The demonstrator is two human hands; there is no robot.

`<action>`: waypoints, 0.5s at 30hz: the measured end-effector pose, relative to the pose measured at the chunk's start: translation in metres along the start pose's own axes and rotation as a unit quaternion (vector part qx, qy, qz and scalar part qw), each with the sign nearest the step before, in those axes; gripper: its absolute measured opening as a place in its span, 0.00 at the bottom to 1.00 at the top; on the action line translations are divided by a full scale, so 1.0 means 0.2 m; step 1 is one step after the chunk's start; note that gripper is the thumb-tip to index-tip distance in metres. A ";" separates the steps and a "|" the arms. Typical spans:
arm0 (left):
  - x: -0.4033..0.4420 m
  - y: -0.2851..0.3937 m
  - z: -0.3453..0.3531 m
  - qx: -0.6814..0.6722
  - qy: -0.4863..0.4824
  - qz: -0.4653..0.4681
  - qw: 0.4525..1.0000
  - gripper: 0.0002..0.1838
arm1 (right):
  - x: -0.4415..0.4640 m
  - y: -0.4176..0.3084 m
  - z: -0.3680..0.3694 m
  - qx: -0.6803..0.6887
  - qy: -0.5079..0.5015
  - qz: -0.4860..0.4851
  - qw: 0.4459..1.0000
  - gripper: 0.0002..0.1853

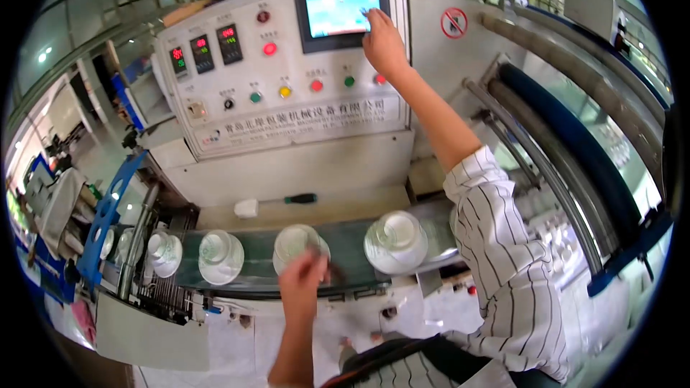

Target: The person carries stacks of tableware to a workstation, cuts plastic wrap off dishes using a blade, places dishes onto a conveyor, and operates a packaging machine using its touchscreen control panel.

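My right hand (384, 41) is raised to the touchscreen (338, 15) of the control panel. Its fingers are drawn together, with a small dark tip at the screen's right side that I cannot make out. Lower down, my left hand (302, 281) is closed over the front edge of the conveyor belt (248, 244), smeared by motion. A blurred greyish, dark thing shows at its fingers, its kind unclear. Just behind that hand stands a white cup on a saucer (293, 240). Similar stacks sit along the belt, to the right (397, 237) and left (221, 253).
Behind the belt, a dark-handled tool (300, 199) and a white block (246, 208) lie on a ledge. Buttons and red-digit displays (228, 43) fill the control panel (287, 111). Large rollers (575, 151) are at the right; a blue metal bracket (108, 215) stands at the left.
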State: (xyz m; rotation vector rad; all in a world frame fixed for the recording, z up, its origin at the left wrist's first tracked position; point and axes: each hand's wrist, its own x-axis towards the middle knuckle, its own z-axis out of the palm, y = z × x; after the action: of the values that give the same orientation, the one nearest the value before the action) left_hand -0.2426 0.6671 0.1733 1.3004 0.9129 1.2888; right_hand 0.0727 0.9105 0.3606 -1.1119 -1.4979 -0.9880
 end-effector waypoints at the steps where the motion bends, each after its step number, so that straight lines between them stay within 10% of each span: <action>1: 0.13 0.13 0.08 -0.058 -0.040 0.062 0.996 0.04 | -0.04 -0.14 -0.13 0.083 0.003 0.074 0.994 0.18; 7: 0.32 0.12 0.42 -0.166 -0.179 0.048 0.969 0.05 | -0.82 -0.64 -1.00 0.566 -0.250 0.513 0.595 0.32; 12: -0.16 -0.11 0.85 -0.040 -0.301 -0.019 0.952 0.05 | -1.40 -0.66 -1.68 0.525 -0.138 0.598 0.590 0.19; 15: -0.57 -0.35 1.14 0.013 -0.419 -0.048 0.907 0.06 | -1.83 -0.59 -2.21 0.386 -0.152 0.604 0.681 0.12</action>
State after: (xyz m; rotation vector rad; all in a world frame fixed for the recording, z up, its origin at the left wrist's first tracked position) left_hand -0.0243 0.5319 0.1114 1.6027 0.3645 0.5220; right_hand 0.0959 0.3993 0.0762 -1.2580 -0.8488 0.7411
